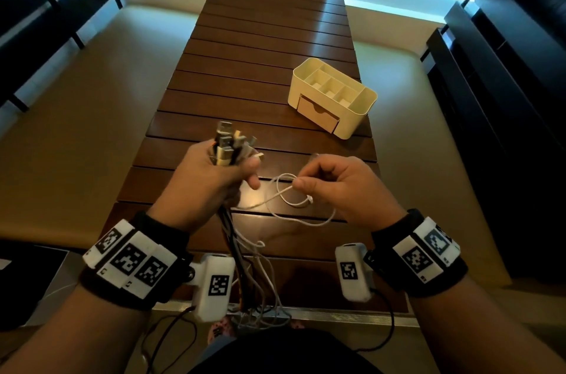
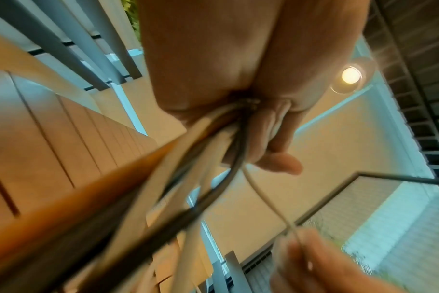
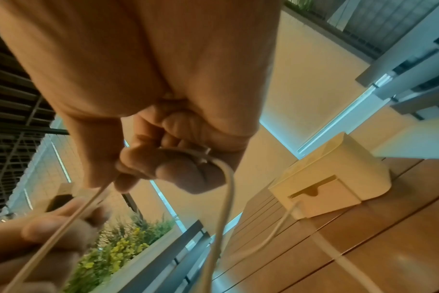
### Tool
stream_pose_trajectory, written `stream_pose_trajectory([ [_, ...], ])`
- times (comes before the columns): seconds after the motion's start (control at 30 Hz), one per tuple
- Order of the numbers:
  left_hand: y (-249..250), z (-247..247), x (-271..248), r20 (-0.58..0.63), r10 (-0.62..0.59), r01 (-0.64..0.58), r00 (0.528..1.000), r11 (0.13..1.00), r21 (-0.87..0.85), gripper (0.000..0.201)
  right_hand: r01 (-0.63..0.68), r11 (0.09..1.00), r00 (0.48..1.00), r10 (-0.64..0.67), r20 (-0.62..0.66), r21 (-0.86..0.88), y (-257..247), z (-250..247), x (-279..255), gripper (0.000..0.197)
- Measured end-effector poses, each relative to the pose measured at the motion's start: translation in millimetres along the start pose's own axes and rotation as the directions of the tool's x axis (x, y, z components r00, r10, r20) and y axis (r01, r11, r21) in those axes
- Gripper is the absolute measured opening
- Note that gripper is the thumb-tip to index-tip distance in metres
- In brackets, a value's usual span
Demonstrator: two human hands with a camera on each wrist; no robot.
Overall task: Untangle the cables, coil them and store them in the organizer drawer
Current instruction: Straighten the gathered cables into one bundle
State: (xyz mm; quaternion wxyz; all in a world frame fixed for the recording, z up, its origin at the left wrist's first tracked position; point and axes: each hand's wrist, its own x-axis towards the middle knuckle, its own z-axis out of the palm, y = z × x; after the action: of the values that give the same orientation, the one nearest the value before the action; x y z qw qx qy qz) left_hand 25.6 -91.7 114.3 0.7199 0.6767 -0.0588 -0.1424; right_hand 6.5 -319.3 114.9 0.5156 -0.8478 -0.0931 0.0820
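Observation:
My left hand (image 1: 211, 177) grips a bundle of cables (image 1: 228, 147) upright, with several USB plugs sticking out above the fist. The loose ends hang down past the table's near edge (image 1: 254, 281). In the left wrist view the bundle of cables (image 2: 213, 138) leaves the fist of my left hand (image 2: 238, 79). My right hand (image 1: 333, 180) pinches a thin white cable (image 1: 294, 205) that loops between both hands. The right wrist view shows my right hand (image 3: 163, 158) with the white cable (image 3: 228, 188) pinched at its fingertips. The cream organizer (image 1: 333, 95) stands at the right, its drawer (image 1: 318, 113) closed.
The long slatted wooden table (image 1: 260, 52) runs away from me over a beige floor. Dark benches (image 1: 46, 6) stand at the far left and dark furniture (image 1: 505, 67) at the right. In the right wrist view the organizer (image 3: 338, 174) sits on the table, with a planter (image 3: 118, 253) beyond.

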Motion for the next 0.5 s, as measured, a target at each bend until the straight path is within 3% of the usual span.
stream_pose_trajectory([
  [0.1, -0.8, -8.0, 1.2, -0.136, 0.002, -0.014, 0.991, 0.996, -0.088, 0.005, -0.055, 0.996, 0.997, 0.058, 0.044, -0.065, 10.1, -8.1, -2.1, 0.004],
  [0.27, -0.8, 5.6, -2.7, -0.011, 0.025, -0.024, 1.0, 0.997, 0.072, 0.04, 0.018, 0.999, 1.0, -0.018, 0.003, -0.045, -1.4, 4.4, 0.5, 0.005],
  [0.37, -1.4, 16.9, -2.2, 0.048, 0.036, -0.043, 0.998, 0.989, 0.144, 0.035, 0.088, 0.996, 0.994, -0.089, -0.059, -0.017, -10.6, 9.2, 5.5, 0.006],
  [0.5, 3.1, 12.3, -2.9, 0.044, 0.061, -0.068, 0.997, 0.979, 0.191, 0.022, 0.073, 0.996, 0.997, -0.075, -0.035, -0.047, -7.5, 8.0, 4.3, 0.007],
])
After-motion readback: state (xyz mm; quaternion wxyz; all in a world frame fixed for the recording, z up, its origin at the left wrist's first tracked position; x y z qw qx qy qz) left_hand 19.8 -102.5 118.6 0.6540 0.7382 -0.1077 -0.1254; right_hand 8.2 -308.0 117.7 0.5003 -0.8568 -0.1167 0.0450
